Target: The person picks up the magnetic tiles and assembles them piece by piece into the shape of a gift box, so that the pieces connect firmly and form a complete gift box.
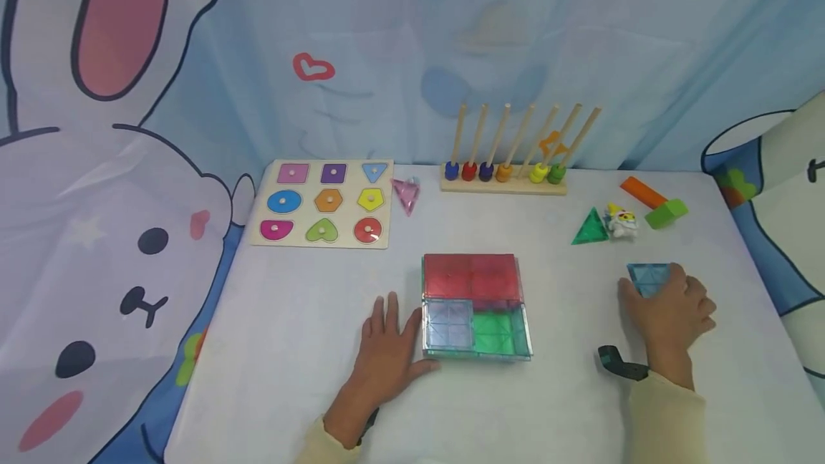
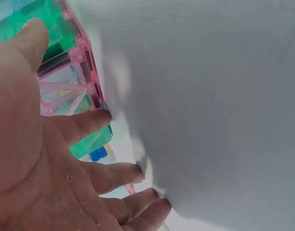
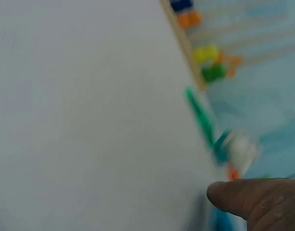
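A box-like block of translucent magnetic tiles [image 1: 477, 306] sits mid-table, with red tiles [image 1: 470, 276] across its back half. Toward the front are a clear bluish tile [image 1: 449, 323] and a green one [image 1: 495, 333]. My left hand [image 1: 383, 356] lies spread beside its left side, fingers straight on the white cloth, thumb near the front left corner. Over at the right, my right hand [image 1: 675, 310] pinches a blue triangular tile [image 1: 647, 276] between thumb and forefinger. In the blurred right wrist view, the thumb [image 3: 248, 197] covers part of the blue tile [image 3: 222, 221].
Behind are a wooden shape puzzle board [image 1: 387, 199], a pink triangular piece [image 1: 407, 195] and a peg rack with coloured beads [image 1: 503, 187]. A green triangle [image 1: 591, 228], a small figure [image 1: 621, 222], an orange block [image 1: 643, 192] and a green block [image 1: 667, 214] lie beyond my right hand.
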Tool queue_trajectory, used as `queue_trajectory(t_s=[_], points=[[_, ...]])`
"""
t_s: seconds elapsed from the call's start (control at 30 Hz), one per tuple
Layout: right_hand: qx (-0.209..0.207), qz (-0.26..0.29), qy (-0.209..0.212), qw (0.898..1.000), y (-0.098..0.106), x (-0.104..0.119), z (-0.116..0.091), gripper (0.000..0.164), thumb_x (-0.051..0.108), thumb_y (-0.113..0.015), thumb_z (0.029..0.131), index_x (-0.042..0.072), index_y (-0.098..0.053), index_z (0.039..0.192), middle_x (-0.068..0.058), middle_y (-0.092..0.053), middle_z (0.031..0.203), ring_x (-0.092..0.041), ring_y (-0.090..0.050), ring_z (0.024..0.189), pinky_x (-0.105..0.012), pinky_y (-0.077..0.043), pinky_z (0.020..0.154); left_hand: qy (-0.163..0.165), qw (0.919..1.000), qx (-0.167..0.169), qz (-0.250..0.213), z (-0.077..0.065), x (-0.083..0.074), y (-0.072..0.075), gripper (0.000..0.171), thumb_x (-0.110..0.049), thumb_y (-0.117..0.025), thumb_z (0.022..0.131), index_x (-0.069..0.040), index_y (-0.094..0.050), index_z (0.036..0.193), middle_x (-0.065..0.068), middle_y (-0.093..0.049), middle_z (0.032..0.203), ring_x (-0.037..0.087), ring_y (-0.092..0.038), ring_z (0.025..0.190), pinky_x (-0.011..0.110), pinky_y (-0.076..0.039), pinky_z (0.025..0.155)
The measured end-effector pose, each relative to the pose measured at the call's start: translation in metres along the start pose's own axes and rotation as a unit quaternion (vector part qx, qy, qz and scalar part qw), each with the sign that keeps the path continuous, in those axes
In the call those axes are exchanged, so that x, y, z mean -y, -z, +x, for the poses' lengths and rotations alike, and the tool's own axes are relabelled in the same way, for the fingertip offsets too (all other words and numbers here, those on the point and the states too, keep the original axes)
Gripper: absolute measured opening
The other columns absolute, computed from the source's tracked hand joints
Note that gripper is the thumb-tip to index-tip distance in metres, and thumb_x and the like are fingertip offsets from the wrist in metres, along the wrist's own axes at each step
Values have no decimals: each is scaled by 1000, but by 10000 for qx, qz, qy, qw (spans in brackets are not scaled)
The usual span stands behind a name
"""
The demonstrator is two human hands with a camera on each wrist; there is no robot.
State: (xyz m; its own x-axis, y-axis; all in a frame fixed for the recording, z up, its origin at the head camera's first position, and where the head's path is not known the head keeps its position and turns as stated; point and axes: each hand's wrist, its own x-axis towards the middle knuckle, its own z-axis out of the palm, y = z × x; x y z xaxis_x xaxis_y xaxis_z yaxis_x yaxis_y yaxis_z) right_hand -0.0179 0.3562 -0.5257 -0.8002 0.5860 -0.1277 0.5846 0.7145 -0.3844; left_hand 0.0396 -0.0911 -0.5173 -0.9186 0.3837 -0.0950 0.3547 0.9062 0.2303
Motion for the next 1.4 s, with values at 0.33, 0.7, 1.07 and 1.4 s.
queue_trajectory(t_s=[0.33,0.7,1.07,1.4], points=[[104,644,705,9954,5,-2,-28,78,39,-69,82,8,-34,145,-26,-37,141,-47,-32,124,-66,-24,95,-18,9999,-121,114,5,0,-3,86,-67,-61,77,-21,-35,145,27,-19,151,49,-14,137,58,-29,101],[1271,1167,4731,8639,30,106,-133,71,31,-88,63,30,-56,126,10,-50,134,-14,-40,125,-54,-34,95,6,9995,-93,301,6,0,-4,84,-65,-59,79,-24,-32,146,24,-18,153,47,-14,139,56,-31,101],[1443,1040,4789,8597,21,109,-134,73,31,-85,67,28,-53,132,8,-46,139,-17,-36,129,-53,-36,97,84,9994,28,324,5,1,-3,85,-65,-60,78,-25,-30,147,22,-15,154,45,-10,140,57,-28,103],[510,411,2750,9592,-25,86,-21,74,44,-54,92,-2,-28,145,-22,-17,154,-44,-13,140,-67,-18,103,81,9996,61,269,2,1,-4,83,-64,-60,79,-24,-32,147,23,-17,153,46,-13,139,57,-30,102]])
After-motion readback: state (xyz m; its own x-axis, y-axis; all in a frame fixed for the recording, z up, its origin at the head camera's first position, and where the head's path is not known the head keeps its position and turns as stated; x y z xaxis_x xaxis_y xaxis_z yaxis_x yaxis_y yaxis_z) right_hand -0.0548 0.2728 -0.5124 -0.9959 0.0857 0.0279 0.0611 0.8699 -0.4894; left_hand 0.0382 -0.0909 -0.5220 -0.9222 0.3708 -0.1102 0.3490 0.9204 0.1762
